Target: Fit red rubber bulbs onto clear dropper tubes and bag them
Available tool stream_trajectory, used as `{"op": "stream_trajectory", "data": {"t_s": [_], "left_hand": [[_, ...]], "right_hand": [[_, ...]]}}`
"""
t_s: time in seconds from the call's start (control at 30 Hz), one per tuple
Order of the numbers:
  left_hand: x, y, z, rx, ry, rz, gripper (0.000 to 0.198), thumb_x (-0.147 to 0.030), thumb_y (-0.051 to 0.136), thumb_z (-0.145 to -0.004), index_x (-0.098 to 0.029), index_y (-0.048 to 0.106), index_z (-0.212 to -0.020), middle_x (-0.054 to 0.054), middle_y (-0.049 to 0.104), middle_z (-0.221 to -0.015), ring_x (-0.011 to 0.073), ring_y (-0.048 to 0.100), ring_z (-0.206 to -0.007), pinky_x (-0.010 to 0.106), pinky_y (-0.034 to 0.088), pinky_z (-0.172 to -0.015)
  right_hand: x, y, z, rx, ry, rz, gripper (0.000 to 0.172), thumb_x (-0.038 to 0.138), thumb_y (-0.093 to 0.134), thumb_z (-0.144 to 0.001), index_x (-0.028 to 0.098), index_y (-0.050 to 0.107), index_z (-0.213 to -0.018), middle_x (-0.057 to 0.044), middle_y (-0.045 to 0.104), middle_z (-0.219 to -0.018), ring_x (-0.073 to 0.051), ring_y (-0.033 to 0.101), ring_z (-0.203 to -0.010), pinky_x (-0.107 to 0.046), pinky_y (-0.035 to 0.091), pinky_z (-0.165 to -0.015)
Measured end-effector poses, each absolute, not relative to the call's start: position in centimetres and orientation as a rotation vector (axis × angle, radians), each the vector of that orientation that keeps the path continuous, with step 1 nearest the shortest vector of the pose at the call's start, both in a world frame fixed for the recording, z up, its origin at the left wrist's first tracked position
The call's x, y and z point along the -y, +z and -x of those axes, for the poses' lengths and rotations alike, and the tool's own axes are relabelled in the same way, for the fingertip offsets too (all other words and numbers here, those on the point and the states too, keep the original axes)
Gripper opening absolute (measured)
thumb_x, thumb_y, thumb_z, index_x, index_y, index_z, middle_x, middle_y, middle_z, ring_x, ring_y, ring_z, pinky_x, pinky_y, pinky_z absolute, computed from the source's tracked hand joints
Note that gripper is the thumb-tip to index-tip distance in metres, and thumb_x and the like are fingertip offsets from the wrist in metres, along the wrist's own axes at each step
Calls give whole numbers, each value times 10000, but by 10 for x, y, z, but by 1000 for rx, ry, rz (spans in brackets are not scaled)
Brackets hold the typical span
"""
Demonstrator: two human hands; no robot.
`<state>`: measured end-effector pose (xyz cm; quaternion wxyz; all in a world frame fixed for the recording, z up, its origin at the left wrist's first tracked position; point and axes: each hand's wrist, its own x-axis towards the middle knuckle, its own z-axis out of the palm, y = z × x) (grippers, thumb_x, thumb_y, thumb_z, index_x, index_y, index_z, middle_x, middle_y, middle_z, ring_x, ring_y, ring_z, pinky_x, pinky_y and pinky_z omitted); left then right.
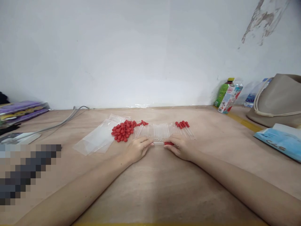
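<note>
My left hand [137, 149] and my right hand [180, 147] meet over the wooden table [150, 188], both pinched on one clear glass dropper tube [158, 143]. The left fingers grip the bare glass end. The right fingers grip the red rubber bulb [168, 143] at the tube's other end. Just behind the hands lies a row of several clear tubes [160, 131], a few at its right end capped with red bulbs [182, 124]. A heap of loose red bulbs [123, 130] sits left of the row.
Clear plastic bags [98, 138] lie left of the heap. A grey cable [58, 124] runs to the wall. Purple packets [21, 110] sit at far left. Bottles [228, 95], a beige bag [279, 99] and a blue tissue pack [279, 139] stand at right.
</note>
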<state>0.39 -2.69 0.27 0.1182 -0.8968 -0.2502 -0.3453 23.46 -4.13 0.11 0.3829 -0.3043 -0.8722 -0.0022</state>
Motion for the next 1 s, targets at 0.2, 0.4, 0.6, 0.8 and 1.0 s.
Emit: {"op": "stream_trajectory", "data": {"t_s": [0.2, 0.4, 0.6, 0.8, 1.0], "left_hand": [[31, 3, -6, 698, -1000, 2652, 162, -203, 480, -863, -143, 623, -908, 38, 644, -730, 114, 572, -608, 207, 440, -550], [31, 0, -6, 693, -994, 2656, 154, -212, 479, -863, -153, 619, -889, 30, 645, -730, 123, 580, -631, 219, 447, -581], [32, 0, -7, 680, -999, 2665, 167, -217, 465, -870, -149, 617, -868, 33, 646, -736, 124, 580, -637, 221, 447, -586], [33, 2, -7, 697, -978, 2687, 185, -221, 457, -872, -151, 627, -853, 36, 643, -735, 125, 579, -640, 223, 447, -587], [33, 6, -8, 818, -1007, 2769, 215, -222, 430, -886, -153, 630, -928, 32, 629, -714, 112, 568, -610, 205, 442, -555]], "right_hand": [[45, 0, -231, 2241, 29, 785, 137, 256, 500, -832, 154, 591, -827, -56, 624, -728, -137, 553, -666, -254, 442, -604], [48, 2, -229, 2286, 65, 826, 141, 257, 491, -832, 154, 587, -825, -53, 619, -730, -134, 552, -665, -247, 437, -608], [49, 4, -227, 2302, 73, 853, 161, 266, 469, -841, 157, 587, -828, -55, 623, -741, -136, 557, -680, -249, 440, -620], [49, 4, -225, 2319, 86, 860, 168, 270, 463, -844, 158, 584, -810, -58, 622, -738, -144, 565, -687, -259, 447, -624], [41, 0, -226, 2185, 242, 898, 141, 276, 511, -822, 169, 602, -837, -49, 645, -764, -138, 586, -689, -264, 467, -631]]}}
